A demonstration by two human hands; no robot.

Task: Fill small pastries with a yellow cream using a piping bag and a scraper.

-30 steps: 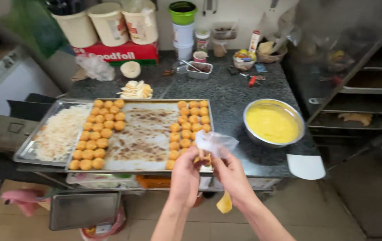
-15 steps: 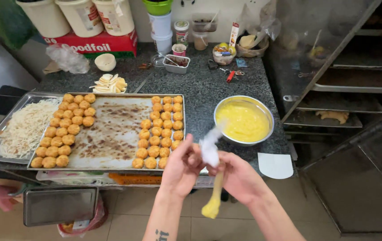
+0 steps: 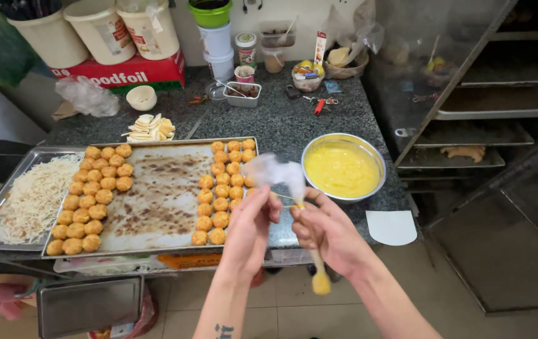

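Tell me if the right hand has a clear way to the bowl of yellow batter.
Probably yes: the right hand sits just below the bowl, nothing between, though it holds a brush.

clear plastic wrap (image 3: 274, 171) motion-blurred, brush (image 3: 319, 276) handle hidden in right hand (image 3: 328, 232)

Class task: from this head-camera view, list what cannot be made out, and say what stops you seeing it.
- Pale wrap at the brush top: motion-blurred, material unclear.
- Right hand palm: turned away, grip hidden.
- Left hand fingertips: blurred.
- Tubs: cut off by the top edge.
- Rack trays: behind hazy plastic.
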